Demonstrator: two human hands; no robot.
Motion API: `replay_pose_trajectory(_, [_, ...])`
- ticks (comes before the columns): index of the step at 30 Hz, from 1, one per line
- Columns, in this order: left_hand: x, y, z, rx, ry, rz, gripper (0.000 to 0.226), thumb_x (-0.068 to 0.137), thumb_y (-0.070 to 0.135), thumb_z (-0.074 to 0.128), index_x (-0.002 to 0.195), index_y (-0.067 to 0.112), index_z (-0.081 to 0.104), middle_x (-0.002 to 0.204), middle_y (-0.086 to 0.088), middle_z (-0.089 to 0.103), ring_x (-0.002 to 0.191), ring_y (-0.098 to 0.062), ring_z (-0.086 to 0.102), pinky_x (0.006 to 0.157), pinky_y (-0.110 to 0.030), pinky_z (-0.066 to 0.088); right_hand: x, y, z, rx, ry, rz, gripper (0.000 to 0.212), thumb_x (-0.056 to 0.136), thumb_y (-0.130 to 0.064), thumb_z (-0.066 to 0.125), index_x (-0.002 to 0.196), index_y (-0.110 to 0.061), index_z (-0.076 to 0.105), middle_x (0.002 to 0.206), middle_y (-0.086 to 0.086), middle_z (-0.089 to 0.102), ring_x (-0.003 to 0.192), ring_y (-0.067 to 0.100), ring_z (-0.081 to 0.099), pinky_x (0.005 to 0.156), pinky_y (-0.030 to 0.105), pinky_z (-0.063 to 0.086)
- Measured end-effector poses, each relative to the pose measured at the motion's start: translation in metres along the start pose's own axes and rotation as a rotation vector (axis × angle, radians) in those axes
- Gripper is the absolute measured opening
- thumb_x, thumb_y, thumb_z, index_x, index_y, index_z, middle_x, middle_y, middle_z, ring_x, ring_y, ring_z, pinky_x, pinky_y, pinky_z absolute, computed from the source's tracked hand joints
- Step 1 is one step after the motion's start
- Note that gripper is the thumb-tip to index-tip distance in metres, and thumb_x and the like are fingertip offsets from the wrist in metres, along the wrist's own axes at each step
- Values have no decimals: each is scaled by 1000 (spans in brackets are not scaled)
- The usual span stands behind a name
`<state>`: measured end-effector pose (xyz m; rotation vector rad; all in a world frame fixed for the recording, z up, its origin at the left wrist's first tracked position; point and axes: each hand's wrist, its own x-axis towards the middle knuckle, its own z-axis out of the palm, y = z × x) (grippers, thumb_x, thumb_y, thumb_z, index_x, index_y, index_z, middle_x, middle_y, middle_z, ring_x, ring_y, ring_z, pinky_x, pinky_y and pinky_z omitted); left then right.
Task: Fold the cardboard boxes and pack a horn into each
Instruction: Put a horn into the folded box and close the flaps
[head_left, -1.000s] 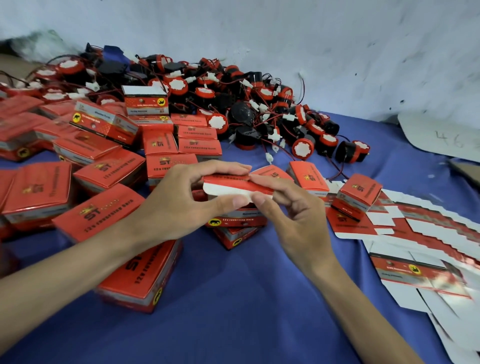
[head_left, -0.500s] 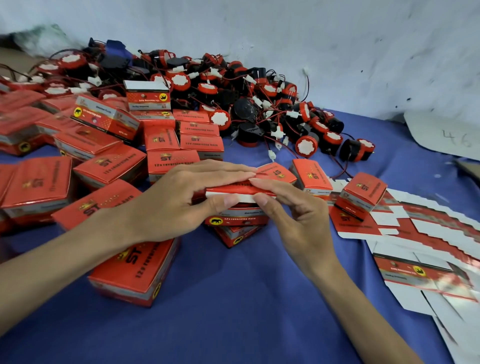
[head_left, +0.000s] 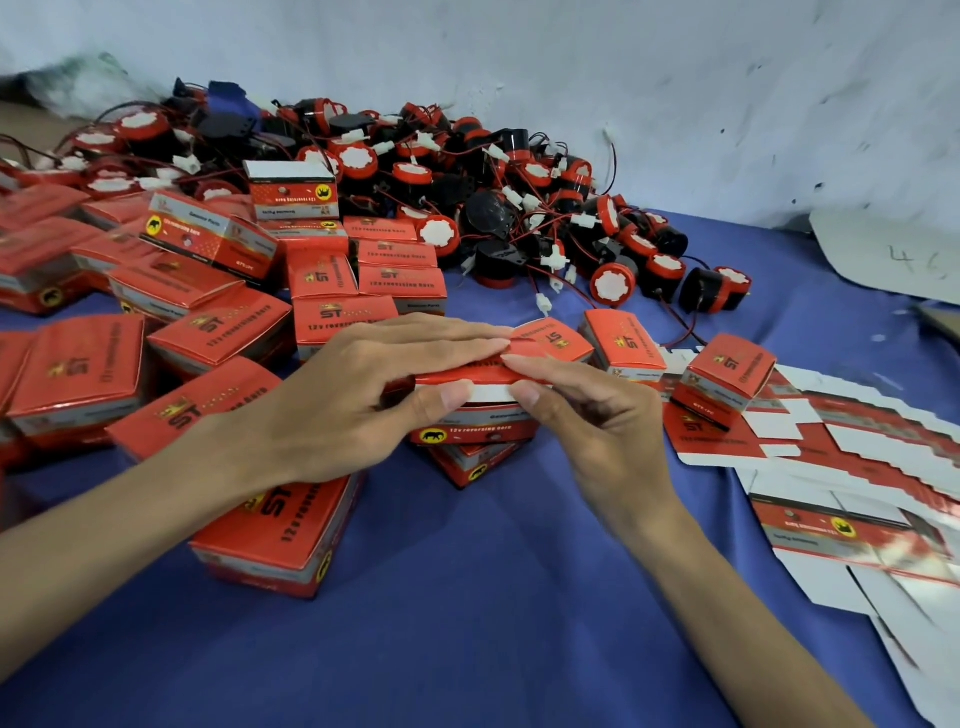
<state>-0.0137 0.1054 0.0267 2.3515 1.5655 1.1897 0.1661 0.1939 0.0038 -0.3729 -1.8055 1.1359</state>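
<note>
Between left hand (head_left: 358, 400) and right hand (head_left: 592, 421): box (head_left: 483, 415), both pinching its lid.
Handling: light, creasable card; we grip edges.

We have a single view, worn on the head, looking forward and down across the blue-covered table (head_left: 493, 623) toward the white wall (head_left: 623, 78) at its far side. We sit close: both forearms enter from the bottom corners, and the left hand (head_left: 363, 395) and right hand (head_left: 587, 415) meet on a box (head_left: 488, 393) at mid-frame, near the lens. The wide angle takes in the horns (head_left: 493, 182) by the wall, folded boxes (head_left: 78, 374) far left and flat sheets (head_left: 857, 467) far right.
</note>
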Motion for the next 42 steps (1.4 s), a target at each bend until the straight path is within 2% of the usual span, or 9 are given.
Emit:
replay_pose_trajectory(4, [-3, 0, 2, 160, 2, 83, 40, 97, 28, 44, 134, 13, 49, 140, -1, 51, 132, -14, 46, 109, -31, 38, -3, 0, -1, -92, 8, -53, 23, 82, -10, 65, 99, -25, 69, 97, -25, 69, 103, 2, 65, 98, 36, 48])
replay_pose_trajectory(10, [-2, 1, 6, 327, 71, 157, 40, 94, 23, 50, 129, 6, 55, 134, -6, 56, 125, -21, 54, 104, -38, 44, -9, 7, -1, -367, 25, -310, 33, 82, -4, 66, 114, 0, 59, 112, 1, 63, 115, 16, 57, 102, 22, 43])
replay_pose_trajectory(15, [0, 0, 4, 387, 9, 161, 58, 88, 43, 56, 131, 4, 54, 137, -7, 53, 127, -23, 51, 107, -37, 41, -9, 10, -1, -591, 46, -513, 44, 77, -6, 74, 116, 1, 56, 113, 1, 58, 115, 18, 54, 102, 25, 44])
replay_pose_trajectory(18, [0, -1, 4, 412, 4, 177, 59, 87, 41, 57, 131, 3, 53, 137, -9, 52, 126, -25, 51, 107, -36, 38, -9, 10, -3, -821, 96, -590, 33, 84, -18, 71, 113, -4, 66, 117, 10, 64, 118, 28, 57, 97, 34, 50])
replay_pose_trajectory(21, [1, -1, 5, 390, 12, 167, 53, 89, 37, 54, 129, 2, 56, 135, -8, 54, 123, -27, 54, 105, -38, 41, -4, 9, -17, -1092, 97, -556, 45, 84, -43, 68, 118, -14, 67, 131, 21, 54, 126, 35, 50, 102, 34, 42])
replay_pose_trajectory(25, [0, -3, 4, 248, 13, 137, 49, 89, 32, 56, 129, 5, 53, 134, -1, 52, 125, -19, 51, 108, -27, 38, -1, 14, -18, -949, -238, -493, 66, 81, -36, 73, 134, -14, 39, 143, 17, 37, 137, 33, 35, 108, 43, 37])
replay_pose_trajectory(31, [-5, -2, 0, 65, 101, 168, 48, 92, 37, 56, 130, 9, 52, 134, -3, 54, 125, -13, 53, 102, -29, 45, 4, 6, -20, -786, -214, -679, 53, 88, -32, 63, 128, -4, 42, 137, 10, 46, 130, 25, 46, 106, 40, 39])
replay_pose_trajectory(35, [-7, -3, 2, 31, 85, 249, 60, 76, 39, 75, 123, 9, 53, 131, -1, 56, 124, -10, 53, 101, -26, 46, -3, 5, -14, -692, -188, -631, 45, 88, -31, 61, 122, -6, 44, 121, 12, 54, 112, 25, 52, 102, 27, 38])
replay_pose_trajectory(42, [-8, 0, 0, 12, 147, 218, 59, 76, 41, 73, 123, 14, 51, 115, 12, 61, 108, 2, 58, 86, -12, 49, 1, -16, -11, -639, -252, -449, 53, 79, -34, 70, 119, -4, 54, 113, 13, 62, 105, 19, 55, 94, 25, 46])
